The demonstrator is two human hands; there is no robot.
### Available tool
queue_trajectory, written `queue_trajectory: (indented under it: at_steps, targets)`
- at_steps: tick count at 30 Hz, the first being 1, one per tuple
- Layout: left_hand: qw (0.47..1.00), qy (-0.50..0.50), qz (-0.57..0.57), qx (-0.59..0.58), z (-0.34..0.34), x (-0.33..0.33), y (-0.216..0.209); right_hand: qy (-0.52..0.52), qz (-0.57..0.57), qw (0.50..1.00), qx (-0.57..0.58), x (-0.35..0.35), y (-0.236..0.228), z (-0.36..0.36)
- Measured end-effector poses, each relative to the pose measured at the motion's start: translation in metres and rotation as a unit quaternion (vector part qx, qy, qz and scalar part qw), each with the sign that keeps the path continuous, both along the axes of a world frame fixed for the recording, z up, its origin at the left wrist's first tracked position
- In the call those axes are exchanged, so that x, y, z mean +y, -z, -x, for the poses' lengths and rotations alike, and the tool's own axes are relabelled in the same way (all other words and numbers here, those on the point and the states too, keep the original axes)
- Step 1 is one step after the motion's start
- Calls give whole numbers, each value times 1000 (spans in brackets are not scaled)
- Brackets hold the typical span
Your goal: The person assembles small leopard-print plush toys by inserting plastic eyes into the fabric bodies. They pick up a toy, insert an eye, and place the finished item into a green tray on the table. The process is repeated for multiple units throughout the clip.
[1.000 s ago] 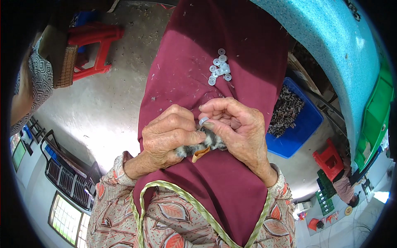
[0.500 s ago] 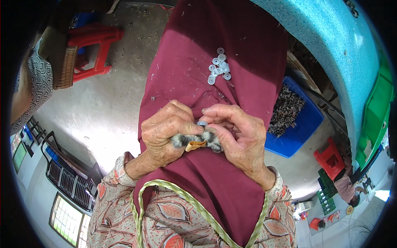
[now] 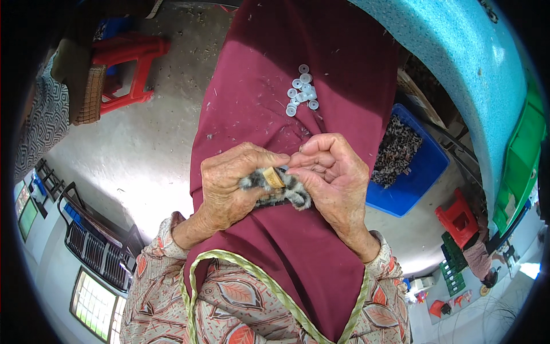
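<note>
Over my lap, my left hand [image 3: 229,178] is closed round a small furry plush piece [image 3: 299,198], grey, black and white, with a tan fabric tag [image 3: 273,178] facing up. My right hand [image 3: 332,178] has its thumb pressed on the plush piece's upper right side, its other fingers curled behind. A sliver of a pale plastic disc [image 3: 284,167] shows between the two hands' fingertips; most of it is hidden. Further up the lap, several translucent white plastic discs with centre holes [image 3: 302,96] lie in a loose heap on the maroon apron [image 3: 246,120].
To the right stands a blue bin [image 3: 401,202] of spotted furry pieces, beneath a curved light-blue surface [image 3: 458,63] with a green tray [image 3: 518,166] beside it. Red stools [image 3: 137,86] stand left and right. A dark chair [image 3: 103,246] is at the lower left.
The plush piece has turned in my left hand, so its tag now faces up and sits higher. The pale disc, plainly visible before, is mostly covered. My right fingers have shifted slightly up.
</note>
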State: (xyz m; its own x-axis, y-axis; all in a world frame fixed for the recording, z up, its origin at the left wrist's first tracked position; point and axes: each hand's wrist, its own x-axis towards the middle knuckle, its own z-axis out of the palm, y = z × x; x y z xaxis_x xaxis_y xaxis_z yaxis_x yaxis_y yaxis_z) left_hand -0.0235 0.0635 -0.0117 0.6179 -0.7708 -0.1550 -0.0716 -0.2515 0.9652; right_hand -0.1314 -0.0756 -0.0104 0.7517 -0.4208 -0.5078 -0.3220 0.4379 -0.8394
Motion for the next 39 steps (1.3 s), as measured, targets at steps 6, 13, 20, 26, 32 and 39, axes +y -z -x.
queue_trajectory:
  at_steps: [6, 13, 20, 26, 32, 39]
  targets:
    - [999, -4, -38, 15, -4, -3, -5, -94, 52, 994, -14, -13, -7, -1]
    - [997, 35, -67, 32, -8, -1, -2, -221, 64, 973, 13, -17, 0, -1]
    - [993, 80, -14, 81, -8, -1, 6, -153, -168, 974, 3, -15, 17, 10]
    - [983, 51, -65, 165, -6, 0, 6, -125, -130, 983, 18, -4, 20, 13]
    - [976, 70, -113, 173, -8, 0, -5, -136, -38, 990, 18, -1, 19, 15]
    - [939, -7, -95, 330, -4, 2, 0, -132, -109, 985, -18, -6, 17, 15]
